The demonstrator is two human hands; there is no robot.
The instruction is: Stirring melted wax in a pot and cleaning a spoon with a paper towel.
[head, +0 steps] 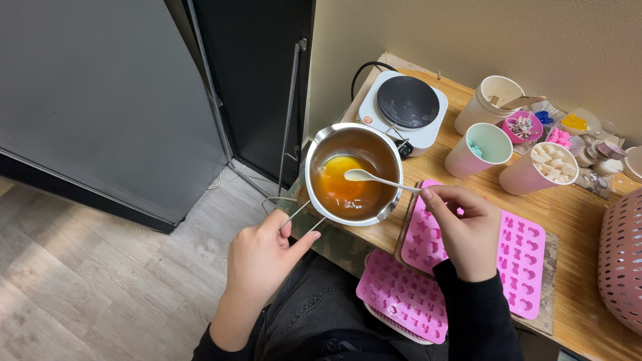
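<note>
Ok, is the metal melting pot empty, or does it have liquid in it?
It has liquid in it. The metal pot holds amber liquid, brightest orange near the middle, and the white spoon's bowl sits over it.

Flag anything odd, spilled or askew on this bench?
No spill visible. The steel pot of amber liquid overhangs the table edge, held by its wire handle in the left hand. The right hand holds a white spoon over it. The lower pink mould also overhangs the edge.
</note>
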